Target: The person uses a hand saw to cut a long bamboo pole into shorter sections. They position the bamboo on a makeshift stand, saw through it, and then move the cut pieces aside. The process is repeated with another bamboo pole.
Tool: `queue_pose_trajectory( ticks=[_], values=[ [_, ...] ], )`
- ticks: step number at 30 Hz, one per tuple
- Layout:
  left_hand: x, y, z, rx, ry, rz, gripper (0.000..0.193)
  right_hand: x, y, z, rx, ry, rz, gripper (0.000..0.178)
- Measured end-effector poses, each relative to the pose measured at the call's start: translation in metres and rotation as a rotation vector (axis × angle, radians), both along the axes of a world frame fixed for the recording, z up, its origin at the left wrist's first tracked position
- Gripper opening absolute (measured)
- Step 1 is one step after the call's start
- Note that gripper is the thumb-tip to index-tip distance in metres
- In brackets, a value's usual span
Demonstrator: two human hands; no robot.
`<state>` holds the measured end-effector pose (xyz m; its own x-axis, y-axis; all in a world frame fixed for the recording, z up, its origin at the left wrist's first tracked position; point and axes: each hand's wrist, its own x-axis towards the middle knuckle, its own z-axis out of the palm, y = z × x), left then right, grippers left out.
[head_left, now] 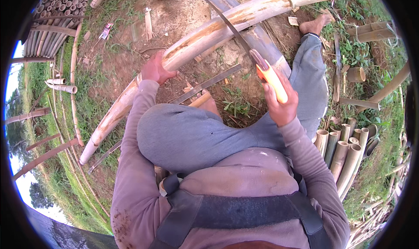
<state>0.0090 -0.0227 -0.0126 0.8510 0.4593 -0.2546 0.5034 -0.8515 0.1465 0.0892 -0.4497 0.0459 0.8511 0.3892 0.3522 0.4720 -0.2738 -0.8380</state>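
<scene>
A long pale bamboo pole [196, 46] with brown patches slants from the lower left to the upper right. My left hand [156, 69] is wrapped round it, left of its middle. In my right hand [279, 96] is a handsaw, gripped by its orange-yellow handle [275, 81]. Its long narrow blade [234, 29] lies across the pole to the right of my left hand; whether the teeth have entered the bamboo I cannot tell. Beneath the pale pole, a thicker greyish bamboo pole [271, 48] crosses it on the ground.
A long flat strip [214, 82] lies before my bent leg. My bare foot [315, 24] rests at the upper right. Short cut bamboo tubes [338, 159] stand at my right. Stacked bamboo [61, 6] fills the far left, beside a bamboo rail [74, 87].
</scene>
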Motion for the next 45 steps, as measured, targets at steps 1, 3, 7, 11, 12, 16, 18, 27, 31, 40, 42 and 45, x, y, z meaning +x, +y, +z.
queue_pose_trajectory(
  ticks=[1, 3, 7, 11, 12, 16, 18, 27, 31, 40, 42, 45],
  values=[
    [0.004, 0.000, 0.003, -0.003, 0.004, 0.000, 0.115, 0.035, 0.044, -0.006, 0.042, -0.116, -0.024, 0.041],
    [0.019, -0.001, 0.009, 0.009, 0.009, -0.013, 0.115, 0.083, 0.097, 0.005, 0.049, -0.008, -0.061, 0.036],
    [0.017, 0.006, 0.019, -0.008, 0.024, -0.020, 0.116, 0.065, 0.082, 0.003, 0.119, -0.042, -0.033, 0.039],
    [0.003, 0.006, 0.006, -0.026, 0.023, -0.016, 0.115, -0.009, -0.026, 0.039, -0.055, 0.125, 0.024, 0.043],
    [0.003, 0.005, 0.006, -0.008, 0.012, -0.018, 0.114, -0.022, -0.047, 0.044, -0.107, 0.094, 0.028, 0.044],
    [0.001, 0.004, 0.001, 0.025, -0.033, -0.035, 0.114, -0.033, -0.048, 0.033, 0.077, 0.285, -0.048, 0.044],
    [0.006, -0.002, 0.004, 0.030, -0.010, -0.032, 0.114, 0.026, 0.017, 0.006, 0.022, -0.026, -0.031, 0.040],
    [-0.002, 0.012, 0.000, -0.041, -0.006, -0.008, 0.109, 0.008, 0.005, 0.026, -0.014, 0.130, 0.012, 0.045],
    [0.001, 0.007, 0.001, -0.008, -0.040, -0.023, 0.111, -0.037, -0.067, 0.045, -0.068, 0.152, 0.001, 0.046],
    [0.013, 0.009, 0.004, -0.022, 0.006, -0.013, 0.113, 0.087, 0.093, 0.020, 0.024, 0.089, -0.013, 0.041],
    [0.010, 0.007, 0.008, -0.009, 0.013, -0.025, 0.114, 0.062, 0.068, 0.001, 0.065, -0.039, -0.031, 0.043],
    [0.000, 0.014, -0.002, -0.013, -0.022, 0.003, 0.110, -0.011, -0.018, 0.027, 0.009, 0.168, -0.003, 0.044]
  ],
)
